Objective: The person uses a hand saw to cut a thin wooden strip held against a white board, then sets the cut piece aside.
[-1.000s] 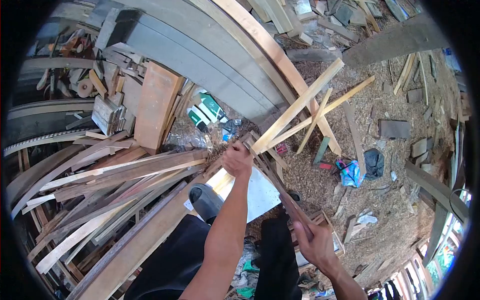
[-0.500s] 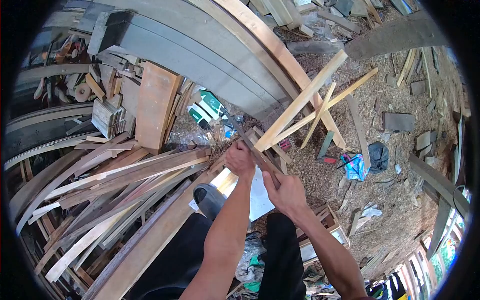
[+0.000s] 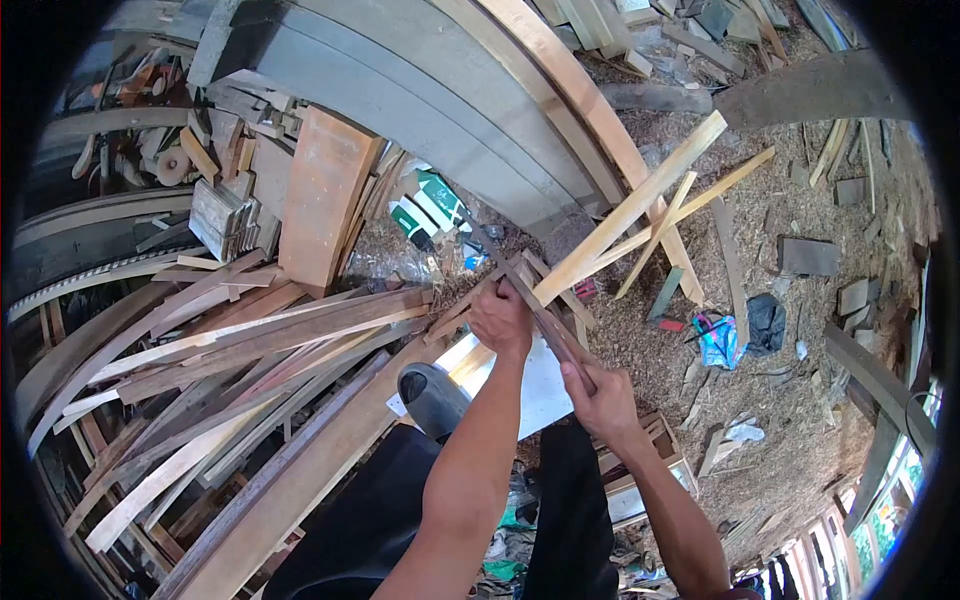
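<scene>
Both hands are on one long, narrow dark wooden strip (image 3: 535, 308), which slants from upper left to lower right. My left hand (image 3: 501, 318) is wrapped round its middle part. Closer to the strip's lower end, my right hand (image 3: 604, 400) grips it with the thumb along the top. Beneath my hands lies a white board (image 3: 545, 388). A dark rounded object (image 3: 432, 398), perhaps a shoe tip, rests beside my left forearm. The strip's upper end reaches toward green and white boxes (image 3: 437, 200).
Long boards and strips (image 3: 250, 350) are piled at the left. Pale wooden sticks (image 3: 640, 205) cross at the upper right. A blue bag (image 3: 718, 342) and a black bag (image 3: 766, 324) lie on the shavings. A wooden box (image 3: 655, 468) stands by my right forearm.
The whole view has shifted, so most things appear slightly further right. Both hands still hold the strip and have moved a little right and down in the picture.
</scene>
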A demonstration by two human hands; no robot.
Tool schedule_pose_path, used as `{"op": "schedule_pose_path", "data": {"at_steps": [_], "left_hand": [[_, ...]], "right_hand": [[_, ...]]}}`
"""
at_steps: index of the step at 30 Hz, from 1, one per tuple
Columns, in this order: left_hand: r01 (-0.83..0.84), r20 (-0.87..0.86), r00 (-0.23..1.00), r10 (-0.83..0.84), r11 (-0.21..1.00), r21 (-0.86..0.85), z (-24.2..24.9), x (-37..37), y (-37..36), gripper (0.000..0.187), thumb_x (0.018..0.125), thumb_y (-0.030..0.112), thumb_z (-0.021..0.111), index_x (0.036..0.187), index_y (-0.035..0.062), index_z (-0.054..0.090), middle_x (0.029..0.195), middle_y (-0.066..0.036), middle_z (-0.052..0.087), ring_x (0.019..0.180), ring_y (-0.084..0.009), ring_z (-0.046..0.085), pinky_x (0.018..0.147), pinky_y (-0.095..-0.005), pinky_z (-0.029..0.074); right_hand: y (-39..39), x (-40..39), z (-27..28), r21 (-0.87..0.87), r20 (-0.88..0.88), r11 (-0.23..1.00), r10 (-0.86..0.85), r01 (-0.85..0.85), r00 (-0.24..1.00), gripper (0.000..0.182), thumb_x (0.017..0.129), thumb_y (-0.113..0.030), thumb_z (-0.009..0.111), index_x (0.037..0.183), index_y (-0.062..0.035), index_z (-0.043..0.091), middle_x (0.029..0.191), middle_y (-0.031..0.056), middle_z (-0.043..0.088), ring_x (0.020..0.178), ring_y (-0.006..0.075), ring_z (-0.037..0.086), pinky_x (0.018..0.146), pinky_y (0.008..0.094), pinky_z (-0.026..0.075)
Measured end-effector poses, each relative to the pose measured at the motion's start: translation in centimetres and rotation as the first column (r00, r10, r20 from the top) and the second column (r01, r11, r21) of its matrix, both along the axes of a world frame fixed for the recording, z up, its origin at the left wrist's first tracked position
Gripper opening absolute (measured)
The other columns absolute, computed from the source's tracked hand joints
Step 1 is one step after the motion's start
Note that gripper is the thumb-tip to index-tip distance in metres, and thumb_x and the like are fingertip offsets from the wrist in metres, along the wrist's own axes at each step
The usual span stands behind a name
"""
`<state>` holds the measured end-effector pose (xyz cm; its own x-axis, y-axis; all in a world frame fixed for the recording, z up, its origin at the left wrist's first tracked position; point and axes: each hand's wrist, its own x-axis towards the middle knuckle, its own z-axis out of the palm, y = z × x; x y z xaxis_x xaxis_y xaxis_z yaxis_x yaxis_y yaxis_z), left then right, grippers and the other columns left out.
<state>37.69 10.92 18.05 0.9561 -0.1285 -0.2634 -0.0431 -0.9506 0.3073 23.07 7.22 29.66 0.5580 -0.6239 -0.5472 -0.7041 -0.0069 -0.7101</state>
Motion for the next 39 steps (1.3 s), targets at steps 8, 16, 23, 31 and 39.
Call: {"op": "schedule_pose_path", "data": {"at_steps": [8,16,23,31,39], "left_hand": [[0.017,0.045,0.999,-0.017,1.0,0.001,-0.8,0.1,0.3,0.032,0.081,0.027,0.045,0.071,0.0019,0.063,0.073,-0.024,0.062,0.072,-0.044,0.058,0.068,-0.0527,0.043],[0.113,0.054,0.992,-0.112,0.994,-0.008,-1.3,-0.1,0.8,0.026,0.082,0.021,0.049,0.07,0.0012,0.061,0.074,-0.021,0.062,0.073,-0.0391,0.06,0.068,-0.0487,0.044],[0.057,-0.036,0.998,-0.057,0.998,0.016,-1.4,0.2,1.0,0.029,0.084,0.023,0.046,0.074,0.0017,0.064,0.077,-0.022,0.063,0.077,-0.0401,0.059,0.07,-0.0497,0.044],[0.04,-0.031,0.999,-0.039,0.999,0.002,-1.3,0.2,1.1,0.035,0.084,0.024,0.042,0.077,0.0003,0.066,0.079,-0.024,0.063,0.079,-0.0419,0.059,0.074,-0.051,0.043],[0.041,0.012,0.999,-0.041,0.999,-0.003,-0.8,0.0,0.4,0.031,0.083,0.021,0.042,0.076,0.0017,0.065,0.081,-0.023,0.064,0.082,-0.0415,0.059,0.075,-0.0503,0.043]], "right_hand": [[0.9,-6.0,9.8,0.125,-0.211,0.99,-0.038,0.066,0.977,0.03,0.087,-0.024,0.063,0.07,0.0,0.065,0.057,0.0211,0.057,0.055,0.0397,0.061,0.051,0.0437,0.048],[-0.9,3.1,0.5,-0.074,-0.1,0.997,-0.022,0.015,0.995,0.04,0.088,-0.036,0.058,0.068,-0.0018,0.067,0.057,0.0222,0.057,0.059,0.0408,0.061,0.058,0.0456,0.049],[-1.0,1.2,-3.2,0.044,0.039,0.999,-0.015,0.013,0.999,0.048,0.089,-0.038,0.058,0.06,0.0001,0.061,0.055,0.0207,0.055,0.053,0.0395,0.058,0.053,0.0456,0.046],[0.8,0.5,1.0,-0.073,-0.008,0.996,-0.055,0.054,0.998,0.038,0.088,-0.032,0.061,0.065,-0.0021,0.063,0.056,0.0198,0.056,0.054,0.04,0.059,0.051,0.0438,0.048],[0.7,-7.2,9.1,0.117,-0.176,0.993,0.002,0.019,0.984,0.03,0.086,-0.023,0.065,0.067,0.0006,0.064,0.057,0.0231,0.056,0.053,0.0386,0.061,0.049,0.0401,0.047]]}}
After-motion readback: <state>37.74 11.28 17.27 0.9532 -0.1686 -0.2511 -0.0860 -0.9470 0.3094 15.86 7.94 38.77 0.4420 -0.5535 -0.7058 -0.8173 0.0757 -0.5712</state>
